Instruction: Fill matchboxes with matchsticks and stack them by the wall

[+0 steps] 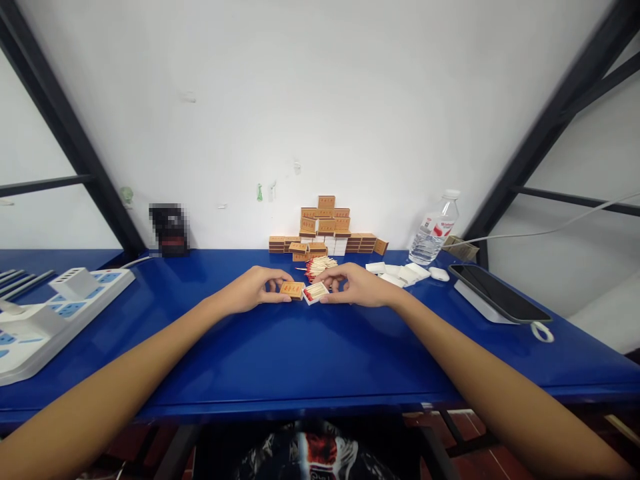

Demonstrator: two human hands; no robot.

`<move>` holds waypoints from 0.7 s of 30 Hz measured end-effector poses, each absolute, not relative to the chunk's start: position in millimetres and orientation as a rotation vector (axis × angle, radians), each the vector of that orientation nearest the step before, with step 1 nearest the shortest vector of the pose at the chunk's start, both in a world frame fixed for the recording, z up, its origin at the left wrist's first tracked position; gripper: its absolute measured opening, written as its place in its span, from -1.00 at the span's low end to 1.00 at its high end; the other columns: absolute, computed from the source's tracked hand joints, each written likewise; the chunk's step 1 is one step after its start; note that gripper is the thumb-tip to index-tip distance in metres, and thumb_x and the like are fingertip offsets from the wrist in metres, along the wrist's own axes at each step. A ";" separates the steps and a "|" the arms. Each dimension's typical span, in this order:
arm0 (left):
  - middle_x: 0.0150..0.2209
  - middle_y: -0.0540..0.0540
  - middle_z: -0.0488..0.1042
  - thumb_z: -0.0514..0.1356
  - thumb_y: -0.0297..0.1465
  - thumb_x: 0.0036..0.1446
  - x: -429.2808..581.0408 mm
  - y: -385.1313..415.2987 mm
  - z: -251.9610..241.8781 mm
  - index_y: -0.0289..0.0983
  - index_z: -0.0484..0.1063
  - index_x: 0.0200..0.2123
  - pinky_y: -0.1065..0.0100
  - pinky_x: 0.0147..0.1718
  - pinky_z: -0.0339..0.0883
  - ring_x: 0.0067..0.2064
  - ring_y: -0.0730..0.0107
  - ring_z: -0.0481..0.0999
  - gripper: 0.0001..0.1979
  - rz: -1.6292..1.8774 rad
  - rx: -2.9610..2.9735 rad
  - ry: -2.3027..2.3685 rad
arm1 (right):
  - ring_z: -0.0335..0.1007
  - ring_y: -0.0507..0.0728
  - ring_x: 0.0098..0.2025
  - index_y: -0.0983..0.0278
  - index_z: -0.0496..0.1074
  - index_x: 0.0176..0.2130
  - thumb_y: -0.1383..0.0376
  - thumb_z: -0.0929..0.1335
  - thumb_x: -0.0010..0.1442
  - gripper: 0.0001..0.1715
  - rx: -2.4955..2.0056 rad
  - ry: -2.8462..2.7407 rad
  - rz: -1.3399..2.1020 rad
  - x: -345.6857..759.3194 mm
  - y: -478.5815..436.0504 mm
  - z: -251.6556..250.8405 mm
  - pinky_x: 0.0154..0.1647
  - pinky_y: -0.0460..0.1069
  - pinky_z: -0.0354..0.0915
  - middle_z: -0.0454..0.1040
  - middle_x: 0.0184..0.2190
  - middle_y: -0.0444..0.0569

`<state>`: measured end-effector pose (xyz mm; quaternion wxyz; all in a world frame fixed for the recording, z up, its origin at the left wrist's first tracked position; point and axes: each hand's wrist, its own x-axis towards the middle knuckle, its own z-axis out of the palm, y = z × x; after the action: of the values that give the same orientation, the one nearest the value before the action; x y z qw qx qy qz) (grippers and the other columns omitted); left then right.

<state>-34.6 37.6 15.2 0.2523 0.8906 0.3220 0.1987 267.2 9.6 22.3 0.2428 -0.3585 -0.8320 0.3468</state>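
Observation:
Between the thumb and fingers of my left hand [255,290] is an orange-brown matchbox sleeve [292,289] with dark lettering. My right hand [357,285] pinches a white matchbox tray [315,293] that has red-tipped matches lying in it. The tray is tilted, and its left corner meets or nearly meets the sleeve's right end. Just behind the hands lies a heap of loose matches [321,267] with red heads. Stacked matchboxes [327,225] rise against the wall behind that heap. Several white trays [397,273] lie to the right of my right hand.
A plastic water bottle [434,230] and a phone [500,293] on a white block are on the right. A white power strip [65,320] lies along the left side of the blue table [300,360]. A dark blurred object [170,230] stands at the back left.

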 end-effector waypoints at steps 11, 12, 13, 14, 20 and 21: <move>-0.26 -0.06 0.62 0.47 -0.18 0.09 -32.9 36.1 16.5 -0.22 0.61 0.05 0.39 -0.32 0.35 -0.28 0.36 0.54 -0.52 0.591 2.281 0.886 | 0.39 0.08 -0.34 0.33 0.57 0.11 -0.01 0.58 0.07 -0.26 -1.058 -2.109 0.987 264.2 10.6 18.8 -0.60 -0.13 0.31 0.47 -0.30 -0.03; -0.26 -0.07 0.62 0.47 -0.17 0.08 -33.2 36.6 16.9 -0.23 0.61 0.05 0.39 -0.32 0.35 -0.26 0.35 0.55 -0.51 0.596 2.260 0.893 | 0.40 0.09 -0.32 0.33 0.58 0.11 -0.02 0.58 0.07 -0.26 -1.062 -2.099 0.977 264.2 10.6 18.7 -0.62 -0.13 0.32 0.47 -0.29 -0.03; -0.26 -0.07 0.61 0.48 -0.16 0.06 -33.6 37.2 17.2 -0.23 0.61 0.04 0.39 -0.32 0.35 -0.25 0.34 0.55 -0.50 0.604 2.238 0.900 | 0.41 0.09 -0.32 0.34 0.58 0.10 -0.03 0.58 0.06 -0.26 -1.066 -2.089 0.968 264.3 10.6 18.7 -0.63 -0.13 0.32 0.47 -0.29 -0.02; -0.26 -0.07 0.61 0.48 -0.15 0.05 -33.9 37.9 17.4 -0.24 0.62 0.04 0.39 -0.32 0.35 -0.24 0.33 0.54 -0.49 0.612 2.217 0.903 | 0.41 0.10 -0.32 0.34 0.58 0.10 -0.03 0.58 0.06 -0.26 -1.070 -2.080 0.964 264.4 10.6 18.5 -0.63 -0.13 0.33 0.48 -0.28 -0.01; -0.24 -0.10 0.62 0.49 -0.19 0.04 -34.6 40.6 18.2 -0.28 0.61 0.03 0.37 -0.28 0.37 -0.23 0.33 0.55 -0.49 0.664 2.152 0.872 | 0.40 0.08 -0.34 0.34 0.57 0.06 -0.02 0.57 0.08 -0.31 -1.101 -2.031 0.961 264.4 10.8 17.6 -0.67 -0.15 0.31 0.48 -0.29 -0.02; -0.25 -0.10 0.61 0.49 -0.19 0.03 -34.6 40.6 18.6 -0.28 0.61 0.03 0.37 -0.28 0.38 -0.24 0.33 0.55 -0.49 0.678 2.148 0.867 | 0.40 0.08 -0.34 0.34 0.57 0.05 -0.02 0.57 0.08 -0.32 -1.108 -2.022 0.953 264.1 10.3 17.9 -0.68 -0.16 0.31 0.47 -0.30 -0.02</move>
<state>-34.6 40.6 18.6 0.3561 0.8316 0.3359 0.2624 264.1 10.3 17.9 0.3177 -0.4210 -0.7686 0.3621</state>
